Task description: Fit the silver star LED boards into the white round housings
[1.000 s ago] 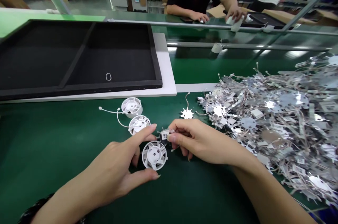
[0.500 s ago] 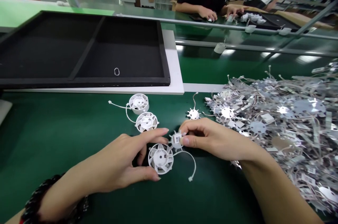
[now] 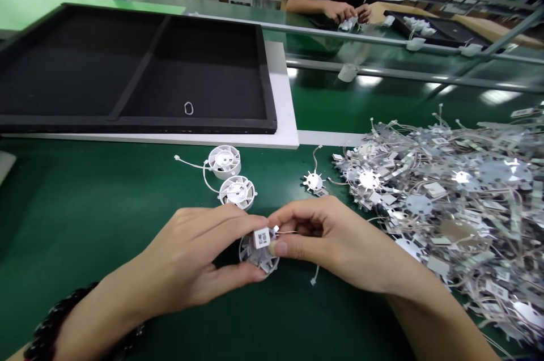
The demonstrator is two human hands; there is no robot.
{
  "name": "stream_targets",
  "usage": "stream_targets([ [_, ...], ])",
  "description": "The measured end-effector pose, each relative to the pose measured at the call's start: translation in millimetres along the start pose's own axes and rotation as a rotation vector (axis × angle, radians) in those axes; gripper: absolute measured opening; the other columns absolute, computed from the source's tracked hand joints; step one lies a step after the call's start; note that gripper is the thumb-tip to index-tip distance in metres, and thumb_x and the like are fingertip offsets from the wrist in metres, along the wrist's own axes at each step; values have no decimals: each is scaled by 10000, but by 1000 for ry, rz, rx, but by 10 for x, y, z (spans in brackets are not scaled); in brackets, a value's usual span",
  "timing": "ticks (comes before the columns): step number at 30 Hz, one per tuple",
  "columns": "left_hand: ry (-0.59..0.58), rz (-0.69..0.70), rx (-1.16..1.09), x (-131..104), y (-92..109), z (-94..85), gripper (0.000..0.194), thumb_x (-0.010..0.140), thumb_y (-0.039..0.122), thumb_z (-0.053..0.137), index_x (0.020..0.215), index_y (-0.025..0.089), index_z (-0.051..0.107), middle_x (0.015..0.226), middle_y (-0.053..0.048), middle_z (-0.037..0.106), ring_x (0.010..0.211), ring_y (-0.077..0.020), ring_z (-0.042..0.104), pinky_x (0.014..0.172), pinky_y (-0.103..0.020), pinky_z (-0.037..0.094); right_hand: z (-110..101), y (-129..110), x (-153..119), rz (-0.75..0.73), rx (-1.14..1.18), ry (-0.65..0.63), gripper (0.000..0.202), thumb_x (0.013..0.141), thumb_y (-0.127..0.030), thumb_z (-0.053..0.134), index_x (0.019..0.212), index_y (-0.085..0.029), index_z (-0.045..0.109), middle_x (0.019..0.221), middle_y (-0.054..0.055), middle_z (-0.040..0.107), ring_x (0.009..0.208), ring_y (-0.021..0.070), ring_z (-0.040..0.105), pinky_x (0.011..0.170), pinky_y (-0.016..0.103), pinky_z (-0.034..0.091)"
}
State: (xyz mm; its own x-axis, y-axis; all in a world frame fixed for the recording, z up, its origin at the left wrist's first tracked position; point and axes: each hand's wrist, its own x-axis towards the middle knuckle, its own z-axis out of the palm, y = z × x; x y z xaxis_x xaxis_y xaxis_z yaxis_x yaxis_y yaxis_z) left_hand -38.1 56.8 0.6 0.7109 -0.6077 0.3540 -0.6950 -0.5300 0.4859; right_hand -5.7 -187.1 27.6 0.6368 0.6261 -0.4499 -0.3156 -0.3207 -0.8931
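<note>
A round white fan housing (image 3: 268, 266) lies on the green table, with my left hand (image 3: 212, 253) wrapped round its left side, thumb below and fingers above. My right hand (image 3: 310, 230) pinches a small star-shaped metal plate with a white label (image 3: 262, 238) and holds it over the housing. A thin wire runs from the plate under my right fingers. Behind my hands stand two more white fans, one (image 3: 224, 160) farther back and one (image 3: 238, 191) nearer. Another star-shaped plate (image 3: 314, 181) with a wire lies beyond my right hand.
A heap of metal plates and wires (image 3: 446, 202) covers the right side. A black divided tray (image 3: 191, 124) rests on a white board (image 3: 283, 94) at the back left. Across a metal rail (image 3: 314, 33), a person's hands (image 3: 348, 12) handle white parts.
My right hand has moved left, bringing the labelled plate over the fan housing. My left fingers have closed in round the housing. The person's hands across the rail have come together.
</note>
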Motion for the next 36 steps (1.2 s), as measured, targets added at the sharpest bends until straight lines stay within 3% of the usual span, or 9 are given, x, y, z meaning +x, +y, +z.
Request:
stream_targets([
  [5, -123, -79, -111, 3, 7, -52, 268, 1079, 492, 581, 1180, 251, 642, 990, 29, 738, 806, -121, 698, 683, -230, 525, -37, -26, -33, 69, -245, 46, 128, 947, -347, 754, 927, -225, 787, 734, -37, 649, 649, 97, 532, 561, 217, 395],
  [12, -150, -201, -242, -83, -1, -6, 282, 952, 341, 779, 1207, 294, 669, 1106, 23, 683, 939, -129, 676, 682, -175, 524, -17, -39, -18, 93, -411, 104, 199, 972, -375, 719, 847, -229, 771, 619, -47, 546, 566, 95, 443, 514, 237, 326],
  [20, -247, -276, -256, -31, -23, -87, 280, 937, 342, 802, 1191, 326, 687, 1128, 36, 700, 947, -145, 703, 782, -228, 563, -9, -38, -27, 86, -418, 101, 211, 986, -392, 691, 871, -229, 760, 652, -42, 564, 581, 103, 466, 518, 241, 336],
  [26, -215, -250, -314, -86, -34, -27, 244, 1003, 396, 721, 1228, 321, 666, 1152, 21, 702, 965, -145, 694, 737, -211, 554, -11, -49, -28, 73, -408, 95, 223, 983, -385, 707, 849, -213, 753, 651, -36, 570, 591, 107, 476, 544, 249, 348],
  [30, -190, -235, -282, -92, -44, 2, 250, 989, 436, 738, 1187, 309, 650, 1156, 30, 720, 994, -159, 706, 805, -243, 557, -14, -37, -38, 65, -394, 99, 207, 983, -370, 710, 855, -214, 753, 643, -40, 567, 582, 103, 470, 542, 249, 346],
  [36, -274, -278, -337, -63, -30, -61, 228, 1006, 347, 705, 1230, 327, 673, 1231, 12, 724, 1072, -168, 720, 859, -222, 597, -19, -28, -46, 70, -383, 79, 236, 974, -419, 721, 844, -224, 750, 655, -40, 559, 596, 107, 469, 529, 247, 336],
])
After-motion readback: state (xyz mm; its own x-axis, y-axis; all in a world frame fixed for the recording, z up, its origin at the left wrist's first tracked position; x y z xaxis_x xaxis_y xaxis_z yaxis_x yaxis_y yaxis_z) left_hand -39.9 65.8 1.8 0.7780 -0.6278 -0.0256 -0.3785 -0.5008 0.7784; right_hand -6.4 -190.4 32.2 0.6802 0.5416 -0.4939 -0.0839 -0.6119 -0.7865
